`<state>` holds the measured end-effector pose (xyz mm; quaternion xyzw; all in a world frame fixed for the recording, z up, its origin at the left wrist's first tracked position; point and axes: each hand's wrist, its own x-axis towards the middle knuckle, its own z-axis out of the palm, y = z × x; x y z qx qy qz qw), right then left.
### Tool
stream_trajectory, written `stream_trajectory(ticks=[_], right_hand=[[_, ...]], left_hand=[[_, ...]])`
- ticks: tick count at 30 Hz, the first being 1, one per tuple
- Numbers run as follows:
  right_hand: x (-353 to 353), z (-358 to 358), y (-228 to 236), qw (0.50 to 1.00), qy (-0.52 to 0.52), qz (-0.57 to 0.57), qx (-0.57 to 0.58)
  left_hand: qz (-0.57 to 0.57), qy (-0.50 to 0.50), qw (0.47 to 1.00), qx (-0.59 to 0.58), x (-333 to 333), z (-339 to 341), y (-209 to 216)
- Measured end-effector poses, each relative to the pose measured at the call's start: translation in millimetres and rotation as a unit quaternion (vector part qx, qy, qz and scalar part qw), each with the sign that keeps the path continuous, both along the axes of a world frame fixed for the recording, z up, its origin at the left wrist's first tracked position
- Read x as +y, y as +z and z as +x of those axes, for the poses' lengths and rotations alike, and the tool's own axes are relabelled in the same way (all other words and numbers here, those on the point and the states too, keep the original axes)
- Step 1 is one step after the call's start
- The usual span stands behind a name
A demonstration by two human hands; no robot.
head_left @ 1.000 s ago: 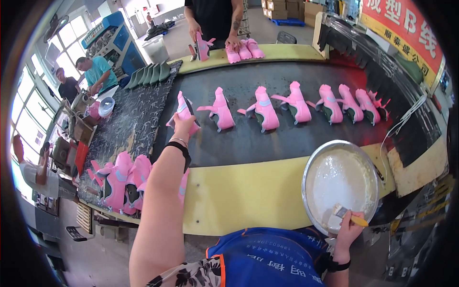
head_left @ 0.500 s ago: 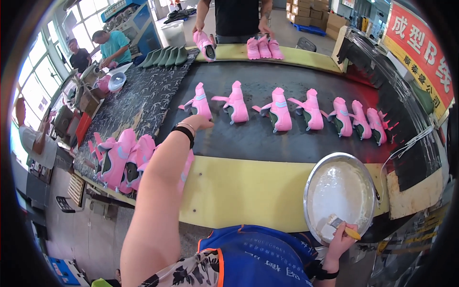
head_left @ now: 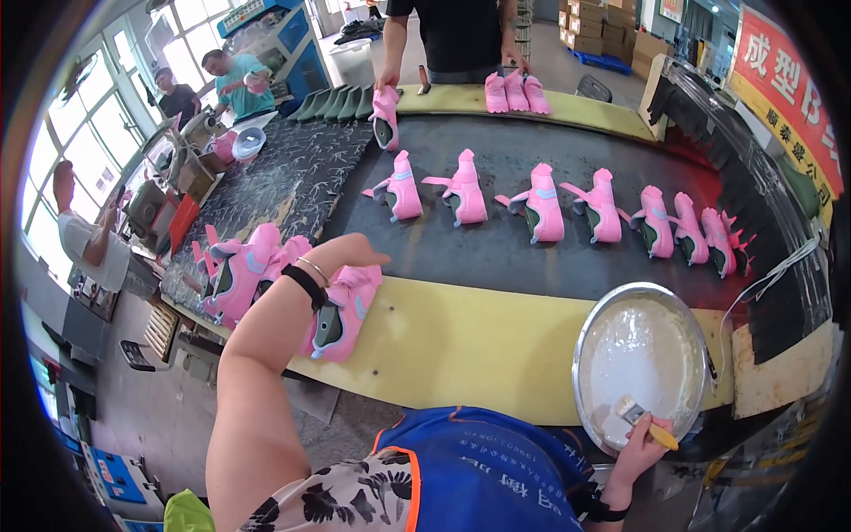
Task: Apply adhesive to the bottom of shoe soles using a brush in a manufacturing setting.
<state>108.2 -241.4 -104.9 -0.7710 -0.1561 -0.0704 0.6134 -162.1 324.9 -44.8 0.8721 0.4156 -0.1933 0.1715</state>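
Observation:
My left hand (head_left: 348,252) reaches over the near left shoes, just above a pink shoe (head_left: 341,315) on the yellow board. One finger points out to the right; the others are partly hidden, and I see nothing in the hand, which looks open. My right hand (head_left: 640,449) is closed around the yellow handle of a flat paintbrush (head_left: 659,434). Its pale bristles rest in the white liquid inside a round metal bowl (head_left: 578,372). Beyond, several pink shoes with straps stand in a row on the dark belt, the leftmost being a shoe (head_left: 403,191).
A yellow board (head_left: 461,341) edges the belt (head_left: 425,253) on my side. Across it, a person in black touches a pink shoe (head_left: 385,120); three pink shoes (head_left: 514,93) stand nearby. Green shoe-shaped pieces (head_left: 332,105) line the far left. A white cable (head_left: 780,264) hangs at right.
My left hand has drawn back from the row's leftmost shoe toward the near pile. The person opposite has lowered a pink shoe to the belt's far edge. My right hand still holds the brush.

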Motion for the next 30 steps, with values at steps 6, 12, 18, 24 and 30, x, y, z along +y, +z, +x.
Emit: stream_trajectory(ticks=[6,12,18,24,30], right_hand=[[1,1,-6,1.000,-0.014,-0.016,-0.017],[0,2,-10,0.999,-0.013,-0.035,-0.022],[5,-2,-8,0.998,-0.030,-0.051,-0.002],[9,-6,-3,0.998,-0.026,-0.056,0.015],[13,-13,-2,1.000,-0.009,0.000,0.016]], left_hand=[[0.000,0.293,0.939,-0.181,67,-4,-1],[0.145,0.451,0.844,-0.252,122,-1,-28],[0.040,0.338,0.922,-0.184,152,-11,-74],[0.082,0.473,0.869,-0.120,171,-14,-136],[-0.115,0.435,0.816,-0.363,164,-42,-113]])
